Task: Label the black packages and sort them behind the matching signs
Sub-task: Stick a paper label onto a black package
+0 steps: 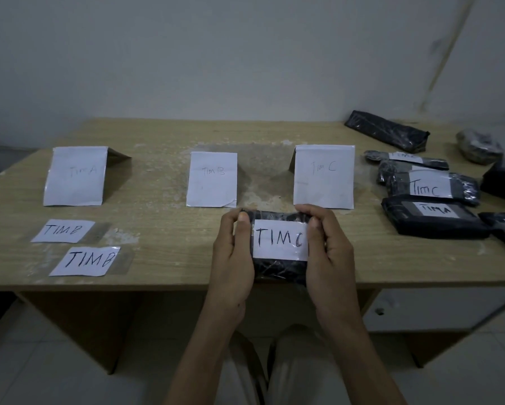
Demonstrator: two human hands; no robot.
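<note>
On the left of the wooden table (pixel 163 229) stood the folded paper sign marked TIM A (pixel 76 175), with nothing yet behind it. In front of it lay two loose labels, both reading TIM B: the nearer-to-sign label (pixel 62 230) and the lower label (pixel 86 261), each with clear tape along its edge, waiting for packages.

At the middle stood the TIM B sign (pixel 211 179), also with nothing behind it.

Just in front of it and to the right, at the table's near edge, the left hand (pixel 230 258) and the right hand (pixel 328 252) gripped a black package (pixel 279 271) between them, one at each end, thumbs pressed on the edges of a white TIM C label (pixel 280 239) on its top face. This looked like the labelling step, the tape being smoothed down.

The TIM C sign (pixel 324 176) stood just beyond the hands. The next move would likely call for lifting the package over that sign and setting it down behind it without knocking the paper flat.

On the right lay a cluster of black packages, among them one labelled TIM C (pixel 429 185), one labelled TIM A (pixel 433 216), and an unlabelled one (pixel 387 131) near the wall, none of them sorted yet.
</note>
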